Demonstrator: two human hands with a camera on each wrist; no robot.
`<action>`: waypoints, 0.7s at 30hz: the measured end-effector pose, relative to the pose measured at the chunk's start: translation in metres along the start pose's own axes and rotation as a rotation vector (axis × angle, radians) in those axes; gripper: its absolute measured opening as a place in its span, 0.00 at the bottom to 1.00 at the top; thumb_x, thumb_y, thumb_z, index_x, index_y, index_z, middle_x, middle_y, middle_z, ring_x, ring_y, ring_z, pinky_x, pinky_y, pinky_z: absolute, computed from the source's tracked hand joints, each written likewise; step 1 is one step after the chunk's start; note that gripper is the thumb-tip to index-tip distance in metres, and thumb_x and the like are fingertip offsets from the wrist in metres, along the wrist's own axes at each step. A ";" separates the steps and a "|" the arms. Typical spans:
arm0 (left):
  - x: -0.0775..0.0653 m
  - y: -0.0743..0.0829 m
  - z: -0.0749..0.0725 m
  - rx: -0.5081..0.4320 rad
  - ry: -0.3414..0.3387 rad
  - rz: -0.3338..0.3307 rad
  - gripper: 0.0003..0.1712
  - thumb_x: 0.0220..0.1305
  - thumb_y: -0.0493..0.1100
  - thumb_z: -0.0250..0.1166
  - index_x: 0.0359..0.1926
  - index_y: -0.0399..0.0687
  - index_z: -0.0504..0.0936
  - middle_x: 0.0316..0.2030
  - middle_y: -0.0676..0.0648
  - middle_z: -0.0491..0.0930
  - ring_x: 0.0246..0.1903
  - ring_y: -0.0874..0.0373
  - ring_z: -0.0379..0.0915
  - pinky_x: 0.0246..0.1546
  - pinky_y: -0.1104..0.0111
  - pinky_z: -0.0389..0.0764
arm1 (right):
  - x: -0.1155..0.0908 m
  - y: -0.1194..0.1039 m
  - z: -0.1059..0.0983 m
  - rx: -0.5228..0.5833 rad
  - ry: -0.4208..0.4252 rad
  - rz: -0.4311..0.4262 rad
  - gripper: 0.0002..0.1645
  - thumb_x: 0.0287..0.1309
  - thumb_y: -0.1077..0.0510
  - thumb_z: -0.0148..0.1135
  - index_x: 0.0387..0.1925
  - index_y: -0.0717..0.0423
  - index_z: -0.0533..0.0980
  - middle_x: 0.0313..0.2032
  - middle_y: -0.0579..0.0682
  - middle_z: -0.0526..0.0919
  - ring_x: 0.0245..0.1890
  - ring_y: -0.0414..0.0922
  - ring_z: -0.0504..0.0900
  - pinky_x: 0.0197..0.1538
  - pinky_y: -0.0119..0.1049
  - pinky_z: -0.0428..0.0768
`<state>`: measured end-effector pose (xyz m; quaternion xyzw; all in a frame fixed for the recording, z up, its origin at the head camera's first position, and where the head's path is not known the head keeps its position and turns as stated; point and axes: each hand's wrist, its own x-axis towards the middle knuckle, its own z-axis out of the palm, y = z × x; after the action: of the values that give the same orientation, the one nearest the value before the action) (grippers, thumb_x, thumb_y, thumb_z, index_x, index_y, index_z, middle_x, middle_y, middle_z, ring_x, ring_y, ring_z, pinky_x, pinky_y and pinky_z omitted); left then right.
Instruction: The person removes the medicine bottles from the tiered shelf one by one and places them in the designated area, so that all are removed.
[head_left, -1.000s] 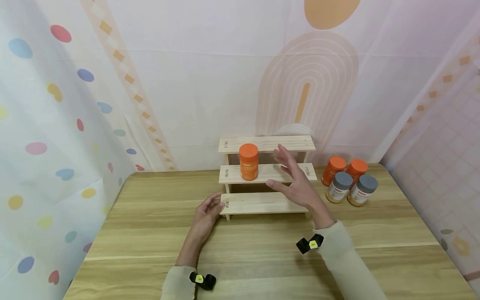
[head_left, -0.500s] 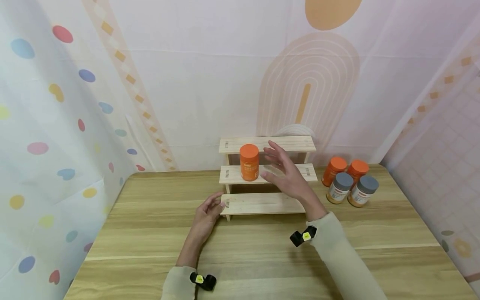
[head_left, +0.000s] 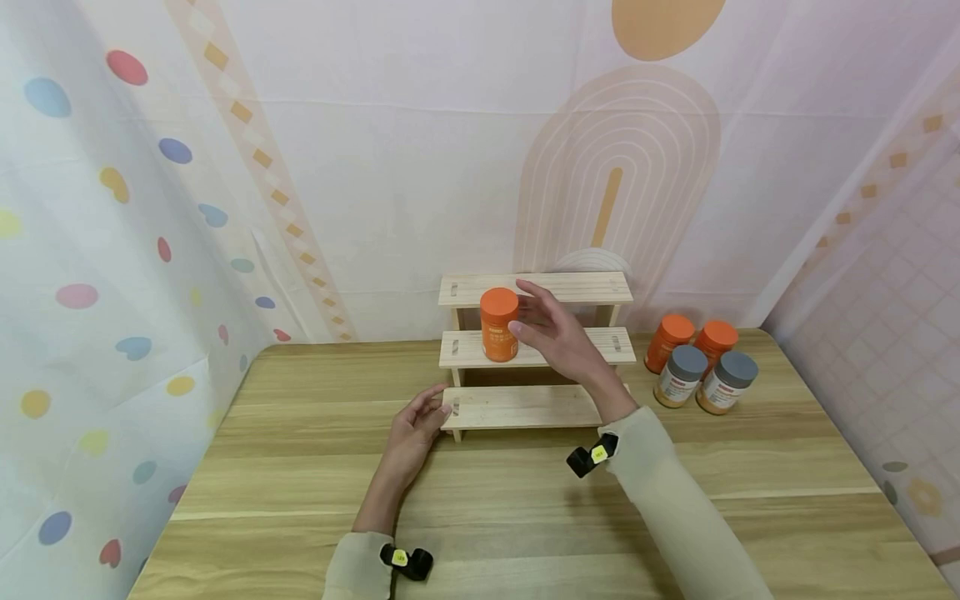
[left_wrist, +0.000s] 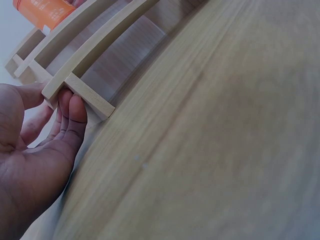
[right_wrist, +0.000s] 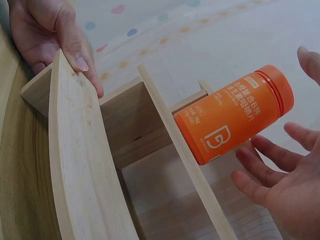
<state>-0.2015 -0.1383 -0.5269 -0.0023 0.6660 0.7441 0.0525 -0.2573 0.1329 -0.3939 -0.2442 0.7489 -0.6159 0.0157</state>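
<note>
An orange supplement jar [head_left: 498, 329] with an orange lid stands upright on the middle step of a three-step wooden shelf [head_left: 525, 407]. My left hand [head_left: 408, 437] grips the left end of the lowest step. In the left wrist view its thumb lies at the board's edge, with curled fingers [left_wrist: 75, 112] below, by the leg. Beside the jar's right side is my right hand [head_left: 561, 343], thumb and fingers spread. From the right wrist view, a gap shows between the jar [right_wrist: 235, 115] and most of the fingers [right_wrist: 280, 150]; nothing is in their grasp.
Right of the shelf, two more orange jars [head_left: 669, 343] stand behind two grey-lidded jars [head_left: 678, 377] on the wood-grain table [head_left: 300, 467]. A patterned cloth backdrop [head_left: 420, 192] hangs close behind the shelf. The top step [head_left: 585, 287] rises behind the jar.
My right hand has moved left along the middle step, from well right of the orange jar to right beside it. The left hand, shelf and jars stay put.
</note>
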 end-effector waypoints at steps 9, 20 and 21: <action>0.001 -0.002 -0.001 0.000 -0.001 0.006 0.26 0.74 0.35 0.62 0.70 0.44 0.73 0.48 0.47 0.77 0.42 0.63 0.78 0.43 0.76 0.81 | 0.009 -0.003 0.010 -0.038 0.012 0.025 0.40 0.71 0.53 0.64 0.78 0.48 0.60 0.66 0.54 0.75 0.65 0.54 0.76 0.69 0.53 0.75; 0.001 -0.002 -0.001 -0.007 -0.011 -0.007 0.25 0.74 0.36 0.61 0.70 0.44 0.72 0.49 0.45 0.76 0.43 0.63 0.77 0.43 0.75 0.81 | 0.014 -0.001 0.021 -0.104 0.063 0.016 0.37 0.69 0.50 0.67 0.75 0.46 0.65 0.63 0.52 0.78 0.61 0.52 0.80 0.64 0.52 0.80; 0.001 -0.002 -0.001 -0.006 -0.011 -0.007 0.25 0.74 0.36 0.61 0.70 0.45 0.73 0.50 0.45 0.76 0.44 0.62 0.77 0.43 0.75 0.81 | 0.015 0.000 0.021 -0.108 0.064 0.008 0.36 0.69 0.50 0.66 0.74 0.46 0.66 0.63 0.52 0.79 0.61 0.52 0.80 0.64 0.52 0.80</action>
<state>-0.2024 -0.1390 -0.5288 -0.0009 0.6636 0.7458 0.0589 -0.2634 0.1079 -0.3949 -0.2221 0.7819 -0.5821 -0.0189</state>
